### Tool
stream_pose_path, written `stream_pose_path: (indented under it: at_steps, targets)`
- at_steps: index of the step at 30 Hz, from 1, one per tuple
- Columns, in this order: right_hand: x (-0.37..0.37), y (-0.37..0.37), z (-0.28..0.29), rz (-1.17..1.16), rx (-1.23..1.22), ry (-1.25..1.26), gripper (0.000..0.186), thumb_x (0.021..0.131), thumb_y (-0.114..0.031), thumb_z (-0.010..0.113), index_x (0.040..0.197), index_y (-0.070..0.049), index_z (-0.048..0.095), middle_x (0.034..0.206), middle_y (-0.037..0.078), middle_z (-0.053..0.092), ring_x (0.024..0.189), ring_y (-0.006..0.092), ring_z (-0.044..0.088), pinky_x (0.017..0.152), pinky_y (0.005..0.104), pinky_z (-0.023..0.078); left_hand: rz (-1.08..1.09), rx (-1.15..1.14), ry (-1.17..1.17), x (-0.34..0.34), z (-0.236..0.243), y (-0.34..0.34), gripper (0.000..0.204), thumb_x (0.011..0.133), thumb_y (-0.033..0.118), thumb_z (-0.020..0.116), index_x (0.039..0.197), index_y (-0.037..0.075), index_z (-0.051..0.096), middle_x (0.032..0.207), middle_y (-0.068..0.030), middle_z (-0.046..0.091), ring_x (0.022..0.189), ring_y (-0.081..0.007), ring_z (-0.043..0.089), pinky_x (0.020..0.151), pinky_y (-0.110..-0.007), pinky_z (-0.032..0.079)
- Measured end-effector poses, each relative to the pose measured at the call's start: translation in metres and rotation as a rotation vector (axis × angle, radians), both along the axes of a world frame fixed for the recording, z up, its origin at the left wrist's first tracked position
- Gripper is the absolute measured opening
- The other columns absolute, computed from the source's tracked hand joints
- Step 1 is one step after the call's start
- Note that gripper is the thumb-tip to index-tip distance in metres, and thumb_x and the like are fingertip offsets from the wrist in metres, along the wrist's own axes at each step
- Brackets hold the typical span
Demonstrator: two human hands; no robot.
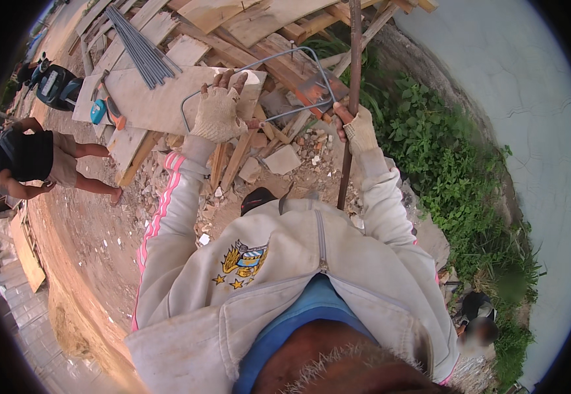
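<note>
My left hand (216, 111), in a cream fingerless knit glove, is on a bent grey steel wire frame (262, 60), fingers curled near its left part and thumb out to the right. My right hand (357, 125), gloved the same way, is closed at the frame's right end, against an upright rusty pole (347, 177). Behind the frame is a pile of boards (213, 26). Left of my hands, a pale board (154, 108) holds grey steel rods (137, 49) and tools with teal and orange parts (107, 108).
A person in black top and shorts (26, 151) stands left, near a scooter (59, 85). Rubble (285, 161) lies below my hands. Green plants (443, 164) and a pale grey wall or surface (522, 79) run along the right. Another person (479, 315) is low at bottom right.
</note>
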State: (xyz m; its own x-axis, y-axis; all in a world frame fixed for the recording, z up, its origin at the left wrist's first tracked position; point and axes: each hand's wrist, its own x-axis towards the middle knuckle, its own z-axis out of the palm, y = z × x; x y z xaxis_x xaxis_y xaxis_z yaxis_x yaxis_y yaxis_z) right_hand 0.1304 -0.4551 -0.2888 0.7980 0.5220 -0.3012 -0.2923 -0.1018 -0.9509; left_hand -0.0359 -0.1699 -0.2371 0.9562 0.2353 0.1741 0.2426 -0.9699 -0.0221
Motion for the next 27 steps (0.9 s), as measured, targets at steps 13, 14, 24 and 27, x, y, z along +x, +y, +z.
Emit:
stream_pose_path:
  at_steps: [13,14,24,27]
  targets:
    - [0.020,-0.006,0.000,0.096,0.068,0.154,0.029,0.095,-0.029,0.076,0.091,-0.005,0.060,0.061,0.000,0.052,0.045,0.0095,0.045,0.042,0.0271,0.035,0.044,0.009,0.160,0.001,0.000,-0.025,0.117,0.061,0.065,0.085,0.156,0.013,0.041,0.155,-0.0205,0.042,0.143,-0.0412,0.040,0.117,-0.066,0.030]
    - [0.023,-0.005,-0.002,0.100,0.066,0.157,0.029,0.095,-0.029,0.076,0.091,-0.005,0.060,0.061,0.000,0.052,0.045,0.0096,0.045,0.042,0.0271,0.036,0.056,-0.008,0.164,-0.002,-0.001,-0.028,0.117,0.061,0.065,0.084,0.156,0.013,0.041,0.153,-0.0204,0.043,0.142,-0.0409,0.041,0.117,-0.065,0.030]
    - [0.022,-0.007,-0.014,0.126,0.050,0.153,0.029,0.096,-0.030,0.075,0.095,-0.005,0.058,0.061,-0.002,0.051,0.044,0.0077,0.044,0.041,0.0254,0.034,-0.014,0.063,0.162,0.008,0.001,-0.018,0.118,0.059,0.070,0.084,0.154,0.013,0.044,0.148,-0.0220,0.047,0.138,-0.0425,0.045,0.114,-0.067,0.033]
    - [0.023,-0.008,-0.009,0.131,0.027,0.187,0.028,0.097,-0.029,0.075,0.095,-0.006,0.058,0.061,-0.002,0.052,0.045,0.0080,0.045,0.041,0.0252,0.034,-0.027,0.082,0.162,0.006,-0.007,-0.018,0.116,0.058,0.068,0.085,0.152,0.013,0.046,0.149,-0.0227,0.047,0.139,-0.0437,0.045,0.114,-0.064,0.034]
